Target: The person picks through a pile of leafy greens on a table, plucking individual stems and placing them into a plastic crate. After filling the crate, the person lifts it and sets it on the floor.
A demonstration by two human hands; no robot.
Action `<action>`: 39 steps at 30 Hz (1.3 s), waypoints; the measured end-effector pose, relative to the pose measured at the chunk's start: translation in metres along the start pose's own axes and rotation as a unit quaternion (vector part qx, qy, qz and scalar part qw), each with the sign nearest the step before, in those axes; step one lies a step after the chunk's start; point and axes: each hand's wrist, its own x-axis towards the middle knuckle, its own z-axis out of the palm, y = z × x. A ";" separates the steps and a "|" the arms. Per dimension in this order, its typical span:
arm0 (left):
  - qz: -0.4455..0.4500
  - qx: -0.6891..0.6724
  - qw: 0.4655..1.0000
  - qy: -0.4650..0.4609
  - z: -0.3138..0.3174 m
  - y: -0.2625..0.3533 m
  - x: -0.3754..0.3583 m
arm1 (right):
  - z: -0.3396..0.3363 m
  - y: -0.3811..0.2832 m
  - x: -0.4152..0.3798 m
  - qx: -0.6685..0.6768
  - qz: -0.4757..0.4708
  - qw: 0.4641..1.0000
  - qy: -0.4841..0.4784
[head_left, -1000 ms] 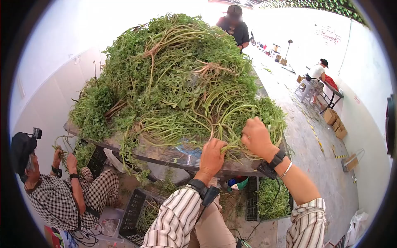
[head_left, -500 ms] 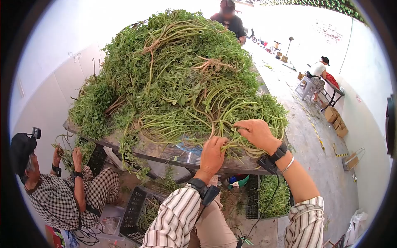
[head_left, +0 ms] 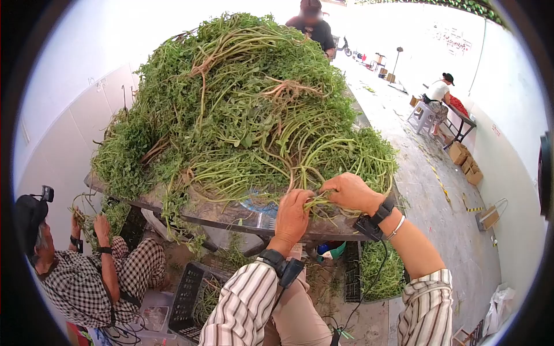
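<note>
Stems (head_left: 319, 202) are held right at the fingertips now, over the near edge of the table (head_left: 225, 212), with a heap of greens (head_left: 231, 118) piled high just beyond the fingers! By the left hand (head_left: 291, 218) they are gripped between thumb and curled fingers; by the right hand (head_left: 355, 193) they seem to be pinched, fingertips close together, though how firmly cannot be told. And here is the danger: if a hard tug is given, stalks could be snapped, since they look tangled with the brownish stalks (head_left: 293, 173) just past the fingers. Loose strands could be dragged toward the fingers too. A cable (head_left: 385, 252) is hung below the right hand, and could be snagged on the crate (head_left: 351, 277) beneath the table if that hand is swung. As for writing, red wall lettering (head_left: 452, 39), well beyond the fingers and to the right, is too small to be read; no brand can be made out.
</note>
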 end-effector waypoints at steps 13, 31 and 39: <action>-0.001 0.012 1.000 -0.009 -0.002 0.004 0.002 | -0.011 0.015 -0.048 0.074 0.112 0.943 0.306; -0.017 0.056 0.998 -0.004 0.000 0.006 0.001 | -0.005 0.141 -0.263 0.044 0.392 0.836 0.381; -0.012 0.051 0.999 -0.007 -0.001 0.009 0.001 | 0.075 0.183 -0.296 -0.085 0.357 0.896 0.249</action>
